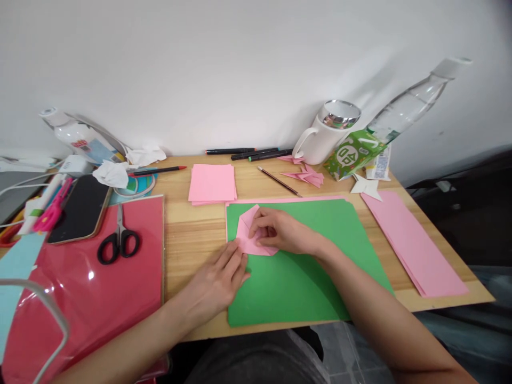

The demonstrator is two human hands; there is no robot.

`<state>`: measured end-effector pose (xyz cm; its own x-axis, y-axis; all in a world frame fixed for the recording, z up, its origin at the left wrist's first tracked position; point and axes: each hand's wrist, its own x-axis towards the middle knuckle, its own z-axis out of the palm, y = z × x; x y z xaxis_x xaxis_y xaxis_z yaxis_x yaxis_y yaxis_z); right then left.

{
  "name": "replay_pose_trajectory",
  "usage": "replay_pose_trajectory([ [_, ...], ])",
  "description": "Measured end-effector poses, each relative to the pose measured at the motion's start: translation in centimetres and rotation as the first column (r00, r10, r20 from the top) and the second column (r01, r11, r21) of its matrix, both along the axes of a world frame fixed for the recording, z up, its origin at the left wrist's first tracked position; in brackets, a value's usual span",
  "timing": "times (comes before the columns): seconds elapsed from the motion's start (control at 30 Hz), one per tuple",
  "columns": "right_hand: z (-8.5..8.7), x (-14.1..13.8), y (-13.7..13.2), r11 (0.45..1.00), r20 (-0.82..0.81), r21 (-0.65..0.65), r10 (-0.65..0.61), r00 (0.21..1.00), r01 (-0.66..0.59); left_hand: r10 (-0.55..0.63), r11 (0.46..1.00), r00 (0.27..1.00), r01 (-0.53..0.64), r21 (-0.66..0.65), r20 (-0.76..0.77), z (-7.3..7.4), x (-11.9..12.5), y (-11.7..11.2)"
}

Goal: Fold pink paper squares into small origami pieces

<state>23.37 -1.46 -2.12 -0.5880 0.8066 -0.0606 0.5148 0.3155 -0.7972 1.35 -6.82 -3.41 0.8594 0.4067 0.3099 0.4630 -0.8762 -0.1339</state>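
Note:
A partly folded pink paper (248, 230) lies on a green sheet (308, 277) on the wooden desk. My right hand (282, 230) rests on the paper's right side, fingers curled and pinching a fold. My left hand (218, 280) lies flat with its fingers stretched out, fingertips pressing the paper's lower left corner. Part of the paper is hidden under my right hand.
A stack of pink squares (212, 184) lies behind. Black scissors (119, 241) rest on a red folder (92, 288) at left, beside a phone (80, 208). Long pink sheets (412, 240) lie at right. Folded pink pieces (306, 176), a pencil (279, 182), markers (260, 154), a mug (326, 133) and a bottle (408, 106) stand behind.

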Motion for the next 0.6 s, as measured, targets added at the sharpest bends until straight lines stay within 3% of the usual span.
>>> replay_pose_trajectory([
  [0.23,-0.17,-0.05,-0.02,1.000,-0.014,-0.003,-0.008,1.000,0.008,-0.036,0.998,0.992,0.029,-0.057,-0.121,-0.32,-0.57,-0.42],
  [0.6,-0.17,0.04,0.03,0.999,-0.044,-0.042,-0.011,0.999,0.010,-0.048,0.998,0.999,0.047,0.044,0.018,0.29,-0.41,-0.04],
])
